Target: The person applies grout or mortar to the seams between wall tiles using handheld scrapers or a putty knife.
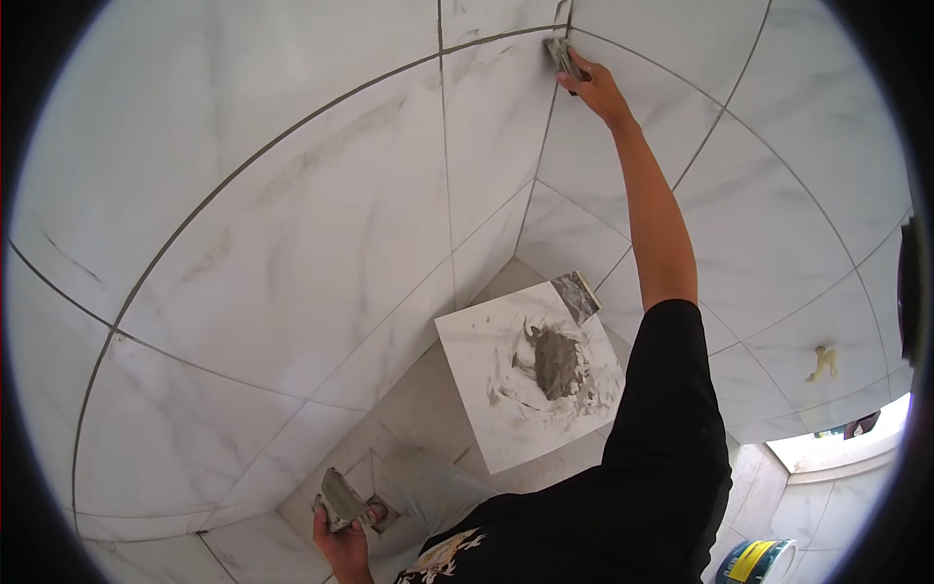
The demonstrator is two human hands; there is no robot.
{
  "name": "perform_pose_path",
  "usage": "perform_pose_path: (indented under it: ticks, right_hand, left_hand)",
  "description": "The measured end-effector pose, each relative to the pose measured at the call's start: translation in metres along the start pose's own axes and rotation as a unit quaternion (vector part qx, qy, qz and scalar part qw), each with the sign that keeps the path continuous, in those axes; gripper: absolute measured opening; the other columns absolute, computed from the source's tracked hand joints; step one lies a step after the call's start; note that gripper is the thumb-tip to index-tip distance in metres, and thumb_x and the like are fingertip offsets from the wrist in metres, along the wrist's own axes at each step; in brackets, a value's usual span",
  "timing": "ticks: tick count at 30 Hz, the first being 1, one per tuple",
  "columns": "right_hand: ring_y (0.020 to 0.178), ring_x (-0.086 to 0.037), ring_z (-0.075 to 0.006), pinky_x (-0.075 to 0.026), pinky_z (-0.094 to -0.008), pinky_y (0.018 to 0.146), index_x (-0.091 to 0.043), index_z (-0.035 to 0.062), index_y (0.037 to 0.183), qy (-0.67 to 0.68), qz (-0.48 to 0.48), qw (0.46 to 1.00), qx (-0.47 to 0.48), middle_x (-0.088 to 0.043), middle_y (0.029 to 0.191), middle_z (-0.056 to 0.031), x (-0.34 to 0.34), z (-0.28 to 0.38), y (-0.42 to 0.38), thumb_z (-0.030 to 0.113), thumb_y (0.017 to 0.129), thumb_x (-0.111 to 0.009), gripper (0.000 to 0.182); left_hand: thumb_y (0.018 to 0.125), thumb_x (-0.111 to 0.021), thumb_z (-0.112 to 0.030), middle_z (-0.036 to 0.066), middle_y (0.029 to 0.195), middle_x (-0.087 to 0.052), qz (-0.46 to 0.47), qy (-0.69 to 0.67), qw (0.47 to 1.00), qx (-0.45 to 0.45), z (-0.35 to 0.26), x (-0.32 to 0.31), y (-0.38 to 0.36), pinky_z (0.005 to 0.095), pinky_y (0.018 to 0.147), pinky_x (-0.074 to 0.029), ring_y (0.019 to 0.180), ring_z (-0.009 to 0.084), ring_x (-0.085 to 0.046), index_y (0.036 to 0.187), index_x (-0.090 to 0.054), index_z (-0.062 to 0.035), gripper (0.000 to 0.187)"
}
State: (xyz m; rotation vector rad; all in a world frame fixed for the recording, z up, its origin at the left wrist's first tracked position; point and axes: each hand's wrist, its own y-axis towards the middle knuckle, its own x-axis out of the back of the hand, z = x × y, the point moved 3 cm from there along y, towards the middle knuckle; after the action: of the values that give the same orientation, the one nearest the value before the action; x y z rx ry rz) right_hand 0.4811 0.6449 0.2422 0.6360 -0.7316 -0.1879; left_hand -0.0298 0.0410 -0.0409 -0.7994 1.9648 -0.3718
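Observation:
High up at the wall corner, my right hand [601, 92] is closed around a small flat spreader [561, 56] smeared with grey grout. Its edge rests against the corner joint, just below a horizontal joint. Low at the left, my left hand [342, 547] grips a flat, grout-coated scraper [343, 501]; its handle is hidden by the fingers. Between the two hands, a loose white marbled tile [472, 341] holds a heap of grey grout [556, 362], with smears spread around it.
Marbled wall tiles [292, 243] with dark joints surround the corner. A block with a dark marbled face [576, 297] sits by the loose tile's far edge. At the lower right stands a bucket with a yellow label [751, 563]. A yellowish smear [823, 363] marks the right wall.

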Motion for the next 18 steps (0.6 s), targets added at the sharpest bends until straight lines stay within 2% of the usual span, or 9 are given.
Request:
perform_pose_path:
  ticks: [2,5,7,8,10,12,14,16,18]
  right_hand:
    - [0.089,-0.061,-0.0227,-0.046,-0.0313,0.087,-0.048,-0.0031,0.140,0.070,0.041,0.995,-0.063,-0.068,0.099,-0.0133,0.011,0.001,-0.006,0.034,0.081,-0.074,0.074]
    - [0.087,-0.061,-0.0248,-0.047,-0.0311,0.086,-0.048,-0.0042,0.139,0.141,-0.045,0.989,0.017,-0.068,0.096,-0.0150,0.012,0.004,0.003,0.035,0.081,-0.075,0.075]
    - [0.088,-0.063,-0.0247,-0.047,-0.0305,0.086,-0.050,-0.0049,0.137,0.038,-0.163,0.978,0.123,-0.069,0.099,-0.0157,0.005,0.008,0.014,0.032,0.081,-0.075,0.071]
    - [0.088,-0.063,-0.0247,-0.047,-0.0305,0.086,-0.050,-0.0049,0.137,0.040,-0.166,0.977,0.127,-0.069,0.099,-0.0157,-0.007,0.005,0.020,0.032,0.081,-0.075,0.071]
    - [0.090,-0.064,-0.0243,-0.048,-0.0307,0.085,-0.053,-0.0051,0.134,-0.045,-0.178,0.982,0.044,-0.069,0.102,-0.0176,-0.032,-0.006,0.021,0.032,0.080,-0.076,0.069]
    - [0.088,-0.064,-0.0233,-0.049,-0.0321,0.084,-0.056,-0.0041,0.132,-0.056,-0.143,0.986,0.059,-0.070,0.095,-0.0148,-0.007,0.006,0.002,0.035,0.079,-0.077,0.070]
    - [0.077,-0.061,-0.0186,-0.050,-0.0305,0.078,-0.057,-0.0003,0.133,0.055,0.051,0.997,-0.018,-0.065,0.081,-0.0079,0.018,0.009,-0.003,0.039,0.078,-0.076,0.070]
    - [0.068,-0.054,-0.0138,-0.051,-0.0296,0.069,-0.059,0.0037,0.133,0.049,0.021,0.995,-0.086,-0.055,0.073,-0.0017,0.047,0.038,0.005,0.045,0.082,-0.069,0.066]
    - [0.070,-0.053,-0.0119,-0.051,-0.0288,0.065,-0.065,0.0063,0.119,0.151,-0.027,0.978,-0.144,-0.054,0.079,0.0004,0.062,0.070,0.013,0.050,0.089,-0.060,0.054]
  left_hand:
    - [0.096,-0.052,-0.028,0.002,0.110,-0.070,0.004,0.013,1.000,0.009,-0.005,-0.001,0.001,0.0275,0.060,-0.059,0.090,0.0139,-0.070,0.119,-0.063,-0.0128,0.029]
    - [0.097,-0.052,-0.028,0.001,0.113,-0.068,-0.064,0.015,0.998,-0.011,-0.003,0.021,0.010,0.0278,0.061,-0.059,0.094,0.0131,-0.068,0.120,-0.062,-0.0133,0.029]
    - [0.098,-0.051,-0.030,-0.002,0.115,-0.067,0.007,0.284,0.928,-0.240,-0.005,0.061,0.027,0.0267,0.061,-0.059,0.095,0.0119,-0.066,0.122,-0.060,-0.0142,0.031]
    - [0.098,-0.051,-0.030,-0.002,0.115,-0.067,0.009,0.281,0.928,-0.244,-0.009,0.042,0.023,0.0267,0.061,-0.059,0.095,0.0119,-0.066,0.122,-0.060,-0.0142,0.031]
    - [0.097,-0.051,-0.031,-0.003,0.115,-0.066,0.022,0.033,0.999,0.009,-0.010,0.019,0.005,0.0259,0.061,-0.059,0.096,0.0118,-0.066,0.122,-0.060,-0.0147,0.031]
    - [0.097,-0.051,-0.031,-0.003,0.114,-0.067,0.023,0.027,0.999,0.004,-0.010,0.027,0.007,0.0258,0.060,-0.058,0.094,0.0122,-0.067,0.121,-0.061,-0.0148,0.031]
    - [0.097,-0.052,-0.032,-0.002,0.112,-0.068,0.033,0.013,0.999,0.003,-0.007,0.015,0.006,0.0257,0.060,-0.058,0.093,0.0126,-0.067,0.121,-0.061,-0.0149,0.031]
    - [0.097,-0.052,-0.031,-0.001,0.107,-0.070,-0.047,0.024,0.998,0.026,0.001,-0.005,0.003,0.0270,0.057,-0.059,0.087,0.0142,-0.070,0.117,-0.063,-0.0148,0.028]
    - [0.096,-0.053,-0.030,0.001,0.109,-0.069,0.000,0.013,0.999,0.030,0.001,-0.003,0.010,0.0301,0.062,-0.057,0.092,0.0166,-0.068,0.118,-0.062,-0.0121,0.030]
